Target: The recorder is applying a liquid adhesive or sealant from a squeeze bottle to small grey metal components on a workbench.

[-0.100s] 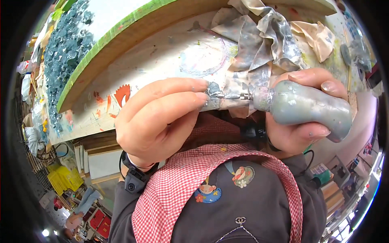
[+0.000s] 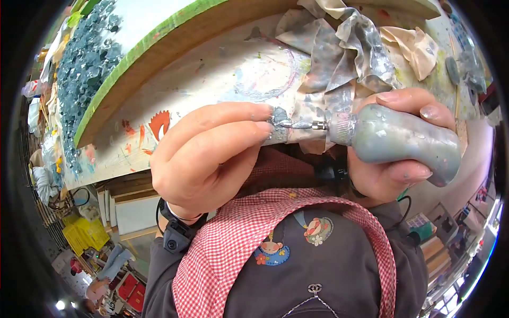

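Note:
Between the thumb and fingers of my left hand (image 2: 209, 146), a small blue-grey piece (image 2: 279, 113) is pinched; its lower part is hidden by the fingertips. My right hand (image 2: 405, 172) wraps round a grey, paint-smeared squeeze bottle (image 2: 400, 138) lying on its side in the grip. The bottle's ribbed cap and thin metal nozzle (image 2: 318, 125) point left. Silvery grey paint coats the nozzle's end, which meets or nearly meets the small piece. Both hands are held close together above the table's near edge.
A crumpled, paint-stained cloth (image 2: 366, 50) lies just beyond the bottle on the spattered table (image 2: 212, 74). A curved wooden strip with a green edge (image 2: 159, 45) crosses the far side. Many similar blue-grey pieces (image 2: 87, 69) are heaped at far left. A yellow crate (image 2: 85, 236) stands below left.
The bottle's cap and nozzle have edged slightly left, toward the small piece. My left hand has barely moved, and both grips are unchanged.

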### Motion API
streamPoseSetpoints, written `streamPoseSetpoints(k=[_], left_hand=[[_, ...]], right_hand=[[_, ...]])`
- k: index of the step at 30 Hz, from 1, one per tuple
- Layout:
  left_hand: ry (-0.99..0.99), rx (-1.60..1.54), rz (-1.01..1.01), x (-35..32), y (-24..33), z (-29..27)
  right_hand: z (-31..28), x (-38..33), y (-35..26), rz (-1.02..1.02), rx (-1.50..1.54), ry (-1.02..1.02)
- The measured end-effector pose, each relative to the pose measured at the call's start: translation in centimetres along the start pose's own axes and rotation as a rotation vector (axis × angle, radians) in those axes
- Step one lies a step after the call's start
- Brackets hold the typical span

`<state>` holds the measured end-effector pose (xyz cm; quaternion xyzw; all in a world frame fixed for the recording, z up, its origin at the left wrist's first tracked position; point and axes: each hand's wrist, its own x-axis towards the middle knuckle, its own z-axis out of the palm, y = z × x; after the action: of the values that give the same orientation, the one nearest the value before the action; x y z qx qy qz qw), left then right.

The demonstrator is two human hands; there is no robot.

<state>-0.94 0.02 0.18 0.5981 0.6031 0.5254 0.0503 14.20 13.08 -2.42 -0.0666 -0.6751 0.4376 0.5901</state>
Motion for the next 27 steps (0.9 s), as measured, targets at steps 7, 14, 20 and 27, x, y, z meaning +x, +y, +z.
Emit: streamPoseSetpoints(k=[7, 14, 20, 27], left_hand=[[-0.007, -0.007, 0.076, 0.06, -0.33, 0.11], [-0.020, 0.001, 0.134, 0.24, -0.63, 0.11], [-0.029, 0.010, 0.168, 0.27, -0.73, 0.06], [-0.036, 0.025, 0.185, 0.27, -0.82, 0.03]], right_hand=[[0.04, -0.17, -0.45, 0.040, -0.028, 0.002], [0.01, -0.18, -0.50, 0.055, -0.038, 0.006], [-0.06, -0.22, -0.52, 0.069, -0.043, 0.003], [-0.01, -0.27, -0.54, 0.079, -0.051, 0.009]])
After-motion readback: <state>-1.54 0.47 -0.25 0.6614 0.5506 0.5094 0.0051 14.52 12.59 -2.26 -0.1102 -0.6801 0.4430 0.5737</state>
